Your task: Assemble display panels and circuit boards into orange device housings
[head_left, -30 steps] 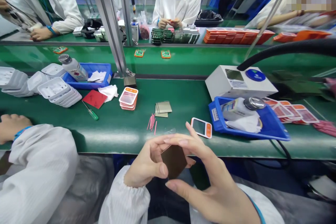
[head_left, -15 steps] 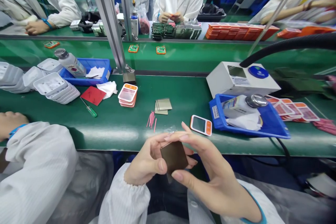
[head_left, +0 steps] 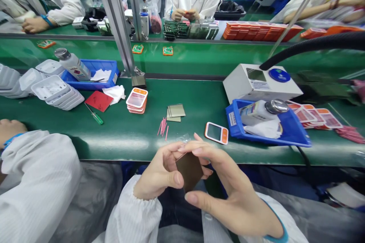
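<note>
A small dark, flat, glossy panel [head_left: 189,172] is held tilted between my two hands, over the front edge of the bench. My left hand [head_left: 159,172] grips its left side, the thumb on the near face and the fingers bent behind. My right hand [head_left: 230,186] curls round the top and right side, its fingertips at the upper edge and its thumb by the lower corner. Clear film [head_left: 184,138] shows just beyond my fingers. Past it lie thin grey-beige panels [head_left: 176,111], several pink strips [head_left: 162,126] and an orange-and-white device with a screen [head_left: 216,133].
On the right stand a blue tray [head_left: 268,141] with a bottle and a white box [head_left: 256,87]. Leftward are stacked orange-and-white frames [head_left: 137,100], a green screwdriver [head_left: 97,117] and white housings [head_left: 54,92]. A metal post [head_left: 114,22] rises behind. A neighbour's sleeve [head_left: 40,182] is at left.
The panel has turned in my hands and now stands steeper, its lower corner nearer the left. Circuit boards on the far green belt have shifted left. My view has moved slightly.
</note>
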Available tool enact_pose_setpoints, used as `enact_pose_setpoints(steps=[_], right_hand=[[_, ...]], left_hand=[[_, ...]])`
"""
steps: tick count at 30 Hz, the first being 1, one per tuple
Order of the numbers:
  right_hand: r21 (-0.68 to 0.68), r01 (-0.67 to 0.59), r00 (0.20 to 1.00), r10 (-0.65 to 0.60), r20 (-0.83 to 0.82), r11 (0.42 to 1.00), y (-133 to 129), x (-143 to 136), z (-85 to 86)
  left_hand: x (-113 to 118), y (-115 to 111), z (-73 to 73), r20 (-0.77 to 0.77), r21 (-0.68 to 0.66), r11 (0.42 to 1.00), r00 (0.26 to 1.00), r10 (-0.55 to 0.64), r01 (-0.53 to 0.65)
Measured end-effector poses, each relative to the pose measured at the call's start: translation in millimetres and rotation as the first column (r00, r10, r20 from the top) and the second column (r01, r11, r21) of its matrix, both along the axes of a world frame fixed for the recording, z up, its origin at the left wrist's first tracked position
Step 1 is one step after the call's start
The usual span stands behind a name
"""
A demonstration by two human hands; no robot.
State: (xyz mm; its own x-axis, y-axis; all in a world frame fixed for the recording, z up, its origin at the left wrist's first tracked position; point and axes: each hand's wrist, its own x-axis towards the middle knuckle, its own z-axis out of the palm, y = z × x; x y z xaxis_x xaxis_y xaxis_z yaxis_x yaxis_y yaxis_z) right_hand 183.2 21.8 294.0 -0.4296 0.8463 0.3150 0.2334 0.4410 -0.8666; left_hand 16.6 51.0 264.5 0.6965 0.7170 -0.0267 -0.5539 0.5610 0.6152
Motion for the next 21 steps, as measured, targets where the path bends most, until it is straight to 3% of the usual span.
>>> enact_pose_setpoints(steps=[3, 6, 9, 11, 15, 21], right_hand=[[-0.022, 0.015, 1.000, -0.015, -0.019, 1.000, -2.2, 1.5, -1.4], [0.001, 0.158, 0.980, -0.157, -0.123, 0.987, -5.9, 0.3, 0.1], [0.161, 0.364, 0.913, -0.318, -0.255, 0.917, -8.2, -1.9, 8.7], [0.275, 0.414, 0.906, -0.363, -0.218, 0.868, -8.8, -2.6, 16.8], [0.402, 0.371, 0.913, -0.407, 0.005, 0.837, -9.7, -2.7, 28.8], [0.425, 0.279, 0.914, -0.374, 0.159, 0.861, -9.1, -2.9, 29.5]], left_hand=[[-0.7, -1.1, -1.2, 0.017, -0.025, 1.000, 1.000, -0.018, 0.019], [-1.7, -4.8, -2.6, 0.057, -0.052, 0.997, 0.997, -0.045, 0.048], [-1.0, -10.1, -3.0, 0.073, -0.079, 0.994, 0.995, -0.075, 0.080], [0.7, -13.1, -2.5, 0.070, -0.109, 0.987, 0.991, -0.113, 0.120], [4.5, -16.0, -0.9, 0.062, -0.159, 0.969, 0.982, -0.179, 0.187], [5.7, -16.5, -2.7, 0.026, -0.118, 0.982, 0.989, -0.146, 0.148]])
